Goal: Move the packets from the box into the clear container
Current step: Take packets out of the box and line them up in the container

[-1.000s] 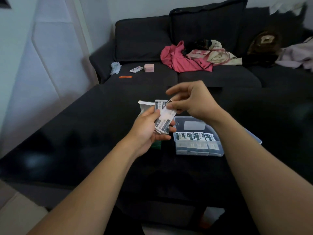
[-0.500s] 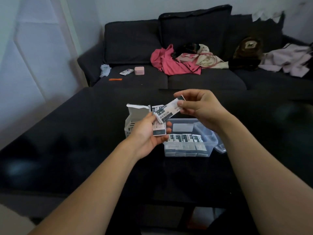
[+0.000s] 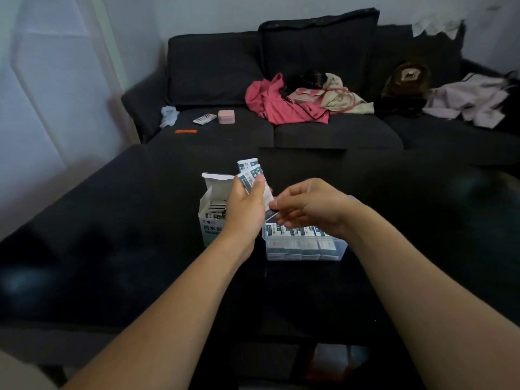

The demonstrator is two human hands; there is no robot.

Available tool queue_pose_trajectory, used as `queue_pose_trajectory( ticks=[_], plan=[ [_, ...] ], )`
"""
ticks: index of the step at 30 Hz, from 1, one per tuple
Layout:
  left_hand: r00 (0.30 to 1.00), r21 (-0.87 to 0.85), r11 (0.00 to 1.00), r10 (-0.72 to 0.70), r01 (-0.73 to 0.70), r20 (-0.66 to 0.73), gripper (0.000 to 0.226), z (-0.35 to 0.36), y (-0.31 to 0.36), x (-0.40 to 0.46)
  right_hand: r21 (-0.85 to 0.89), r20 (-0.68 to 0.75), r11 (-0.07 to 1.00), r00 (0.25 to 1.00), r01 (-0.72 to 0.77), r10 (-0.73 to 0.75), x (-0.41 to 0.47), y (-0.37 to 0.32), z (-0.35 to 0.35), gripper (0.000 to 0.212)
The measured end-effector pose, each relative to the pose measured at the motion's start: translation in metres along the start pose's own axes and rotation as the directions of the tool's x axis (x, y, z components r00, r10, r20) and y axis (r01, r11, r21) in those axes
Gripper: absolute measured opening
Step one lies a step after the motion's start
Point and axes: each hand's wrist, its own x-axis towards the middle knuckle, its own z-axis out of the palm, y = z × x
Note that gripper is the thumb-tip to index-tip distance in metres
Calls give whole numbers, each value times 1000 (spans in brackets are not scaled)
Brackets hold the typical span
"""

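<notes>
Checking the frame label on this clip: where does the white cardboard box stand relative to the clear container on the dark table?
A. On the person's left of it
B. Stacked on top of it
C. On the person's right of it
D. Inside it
A: the open white box stands on the table on the person's left of the clear container, partly hidden behind the left hand.

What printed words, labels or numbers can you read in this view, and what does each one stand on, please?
"防水创": front of the white box, partly hidden by the left hand.
Print on the packets held in the left hand: too blurred to read.
Labels on packets in the clear container: too small.
</notes>
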Motion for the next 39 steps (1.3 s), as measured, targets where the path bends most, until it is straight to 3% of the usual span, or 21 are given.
queue_pose_trajectory(
  ticks=[3, 6, 8, 10, 13, 16, 20, 23, 26, 30, 35, 39],
  plan=[
    [999, 89, 996, 6, -10, 41, 18, 0, -1, -1, 47, -2, 999, 1000, 14, -14, 2, 4, 3, 17],
    [996, 120, 993, -6, -4, 83, 20, 0, 1, -6, -123, -35, 991, 998, 46, -51, 1, 2, 2, 19],
    [991, 126, 992, -24, 7, 133, 18, -1, 4, -9, -187, -130, 976, 982, 114, -140, 2, -3, -3, 21],
    [972, 130, 991, -43, 13, 232, 18, -2, 5, -11, -118, -199, 969, 951, 215, -236, 4, -7, -6, 36],
    [941, 241, 968, -13, -74, 339, 26, 0, 2, -11, -240, -118, 914, 925, 327, -362, 7, -7, 10, 43],
    [962, 401, 900, 67, -174, 266, 33, 1, -3, -5, -529, -102, 760, 861, 378, -499, 13, -1, 23, 30],
    [971, 463, 859, 140, -217, 196, 29, -1, -6, 0, -588, -139, 698, 799, 410, -586, 14, -6, 17, 14],
    [973, 478, 853, 134, -210, 188, 27, -1, -6, 1, -615, -62, 670, 822, 415, -566, 13, -7, 9, 14],
    [972, 465, 862, 119, -203, 203, 23, 0, -7, 3, -549, -15, 725, 862, 417, -507, 16, -4, 2, 15],
    [968, 455, 873, 69, -176, 243, 16, 2, -5, 1, -452, -34, 787, 873, 420, -486, 19, -1, -1, 30],
    [965, 505, 842, 66, -190, 253, 40, -3, -7, 3, -405, 38, 824, 907, 397, -419, 20, -1, -2, 19],
    [960, 523, 824, 84, -217, 266, 43, -6, -10, 3, -403, 83, 843, 931, 357, -355, 21, -3, -3, 14]
  ],
)
